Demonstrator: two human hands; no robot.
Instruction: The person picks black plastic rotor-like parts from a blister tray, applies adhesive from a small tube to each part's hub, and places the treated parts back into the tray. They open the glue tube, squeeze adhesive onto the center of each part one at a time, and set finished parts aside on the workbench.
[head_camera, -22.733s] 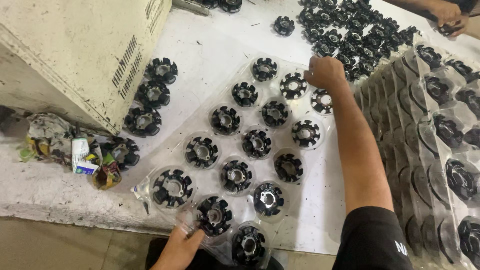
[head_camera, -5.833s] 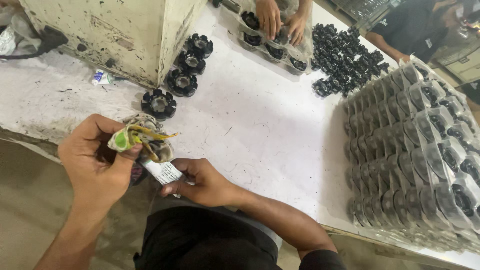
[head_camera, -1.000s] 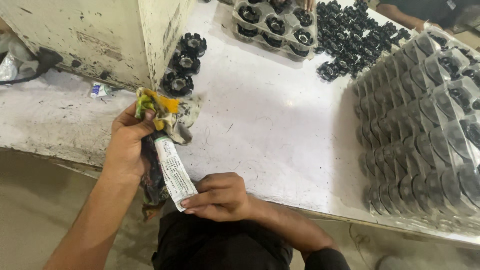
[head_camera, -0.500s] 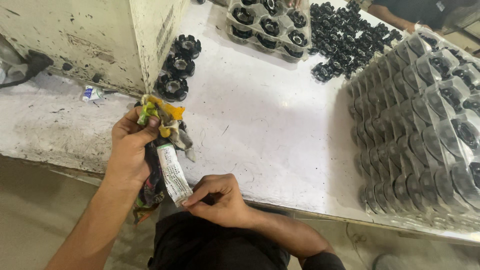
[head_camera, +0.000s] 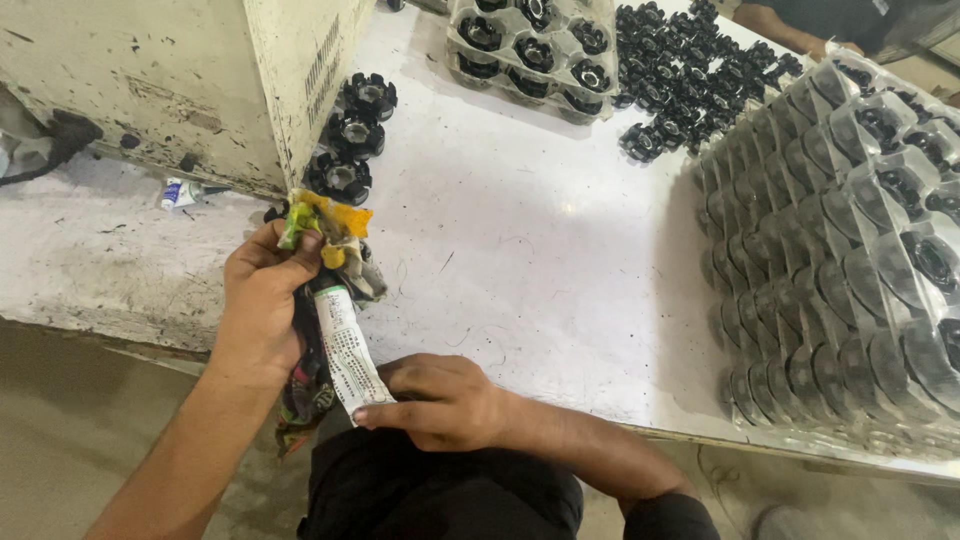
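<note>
My left hand (head_camera: 258, 305) grips a crumpled bundle of small wrappers (head_camera: 325, 228), yellow, green and dark, just off the front edge of the white table (head_camera: 520, 240). A white tube-like packet (head_camera: 348, 355) hangs down from the bundle. My right hand (head_camera: 440, 402) pinches the lower end of that packet near my lap. Dark wrapper strips dangle below my left hand.
A worn cream metal cabinet (head_camera: 180, 80) stands at the left with three black round plastic parts (head_camera: 350, 135) beside it. Clear trays of such parts (head_camera: 530, 45) sit at the back, a loose heap (head_camera: 690, 75) behind, stacked trays (head_camera: 850, 240) at the right. Another person's arm (head_camera: 790, 25) shows top right.
The bundle has sunk slightly lower and nearer the table edge. My right hand still holds the packet's lower end and has shifted a little to the right.
</note>
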